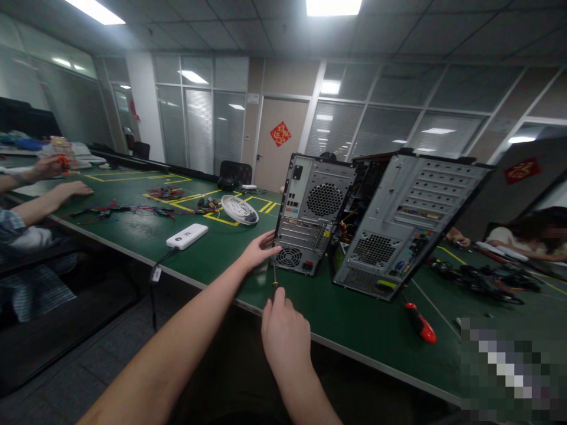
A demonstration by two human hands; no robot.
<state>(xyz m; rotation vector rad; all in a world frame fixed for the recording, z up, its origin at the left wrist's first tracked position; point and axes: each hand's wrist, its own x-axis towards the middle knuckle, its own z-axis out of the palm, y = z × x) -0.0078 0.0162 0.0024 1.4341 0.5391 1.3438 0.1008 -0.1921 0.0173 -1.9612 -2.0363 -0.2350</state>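
Note:
Two computer cases stand side by side on the green table, rear panels facing me. My left hand (pixel 260 251) grips the lower left edge of the nearer-left computer case (pixel 305 177), thumb on the rear panel and fingers along its side. My right hand (pixel 286 324) is closed around the dark handle of a screwdriver (pixel 275 287). Its thin shaft points up to the bottom left corner of that case, by the round fan grille; whether the tip touches a screw is too small to tell. The second computer case (pixel 385 203) leans slightly, just to the right.
A red-and-black handled screwdriver (pixel 420 324) lies at the right. Left are a white power bank (pixel 187 236) with a cable, a round white part (pixel 240 209) and tangled wires (pixel 166 193). Black cables (pixel 478 280) lie far right. Other people's arms (pixel 53 200) rest at the left.

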